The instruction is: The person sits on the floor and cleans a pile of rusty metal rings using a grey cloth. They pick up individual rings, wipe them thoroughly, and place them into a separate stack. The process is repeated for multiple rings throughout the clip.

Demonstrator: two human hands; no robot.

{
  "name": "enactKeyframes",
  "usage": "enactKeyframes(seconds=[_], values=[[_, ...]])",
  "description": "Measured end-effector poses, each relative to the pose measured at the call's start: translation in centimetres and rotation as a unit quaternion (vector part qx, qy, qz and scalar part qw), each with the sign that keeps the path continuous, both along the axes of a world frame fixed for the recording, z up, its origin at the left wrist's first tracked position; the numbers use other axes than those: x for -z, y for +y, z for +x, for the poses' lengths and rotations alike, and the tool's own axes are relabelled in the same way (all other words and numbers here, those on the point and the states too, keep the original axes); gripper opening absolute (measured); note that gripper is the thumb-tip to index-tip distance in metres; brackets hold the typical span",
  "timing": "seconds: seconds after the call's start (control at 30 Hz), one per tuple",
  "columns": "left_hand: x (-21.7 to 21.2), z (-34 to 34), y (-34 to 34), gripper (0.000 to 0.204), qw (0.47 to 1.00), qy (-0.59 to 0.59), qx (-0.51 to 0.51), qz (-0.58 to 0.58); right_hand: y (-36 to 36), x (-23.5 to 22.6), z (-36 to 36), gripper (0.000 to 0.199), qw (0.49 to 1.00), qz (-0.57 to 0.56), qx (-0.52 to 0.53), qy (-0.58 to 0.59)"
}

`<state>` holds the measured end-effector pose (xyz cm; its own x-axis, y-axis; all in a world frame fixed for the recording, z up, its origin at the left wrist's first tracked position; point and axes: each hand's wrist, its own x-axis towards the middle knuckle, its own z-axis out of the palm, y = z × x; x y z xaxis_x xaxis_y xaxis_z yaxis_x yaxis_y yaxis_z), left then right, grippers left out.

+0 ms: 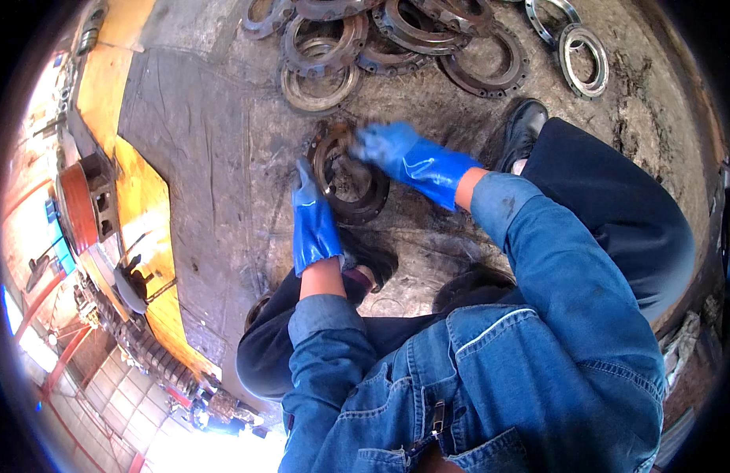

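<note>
With left hand (309,201), holding dark ring (365,206) by left rim. With right hand (390,147), blurred, at upper-right rim; cannot tell whether gripping. Beyond: piled rings (354,39).

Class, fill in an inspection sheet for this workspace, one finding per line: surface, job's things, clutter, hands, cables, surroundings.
Surface: stained, scuffed floor, with a dark grey sheet at left.
Job's things: one dark ring at the hands, brownish toward its top.
Clutter: overlapping dark rings beyond the hands; two brighter metal rings at upper right.
Hands: both blue-gloved; left hand at the ring's left edge, right hand at its upper right, blurred, grip unclear.
Cables: nothing seen.
Surroundings: yellow panel and a reddish drum-shaped part at left; black shoe near the right hand.
</note>
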<state>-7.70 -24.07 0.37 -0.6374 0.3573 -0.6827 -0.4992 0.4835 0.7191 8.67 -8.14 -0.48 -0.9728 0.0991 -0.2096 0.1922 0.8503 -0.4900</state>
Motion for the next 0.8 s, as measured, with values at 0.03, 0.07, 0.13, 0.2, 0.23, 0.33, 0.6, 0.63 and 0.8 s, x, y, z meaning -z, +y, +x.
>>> enactKeyframes(seconds=[0.03, 0.07, 0.13, 0.2, 0.23, 0.33, 0.6, 0.63, 0.8], values=[[0.1, -0.4, -0.2, 0.067, 1.0, 0.02, 0.016, -0.01, 0.5, -0.7, -0.2, 0.052, 0.995, 0.011, 0.057, 0.081], [0.4, -0.4, -0.2, 0.064, 0.999, 0.028, -0.013, 0.007, 0.7, -1.2, -0.4, 0.052, 0.98, 0.021, 0.114, 0.161], [1.2, 0.0, 0.3, 0.059, 0.996, 0.043, -0.063, 0.046, -1.4, 2.2, 0.0, 0.046, 0.974, 0.095, 0.164, 0.122], [-0.5, 0.5, 1.2, 0.058, 0.998, -0.007, -0.052, 0.025, -2.6, 2.1, 0.6, 0.047, 0.976, -0.019, 0.213, -0.046], [-1.2, 0.7, 1.3, 0.058, 0.998, -0.03, -0.049, 0.018, -3.1, 1.5, 0.6, 0.046, 0.976, -0.026, 0.196, -0.092], [-1.8, 2.0, 1.5, 0.056, 0.993, 0.115, 0.029, -0.002, -4.7, 0.5, 1.5, 0.04, 0.968, -0.104, 0.154, -0.17], [-4.3, 4.1, 1.3, 0.049, 0.975, 0.208, 0.073, 0.038, -6.1, -3.2, 7.3, 0.042, 0.863, -0.468, 0.129, 0.137], [-2.4, 3.8, 0.2, 0.048, 0.975, 0.204, 0.058, 0.069, -4.6, -5.7, 7.1, 0.042, 0.839, -0.521, 0.144, 0.064], [-5.4, 7.5, 1.9, 0.049, 0.979, 0.149, 0.117, -0.07, 5.2, -22.7, 7.8, 0.049, 0.875, -0.399, 0.226, -0.155]])
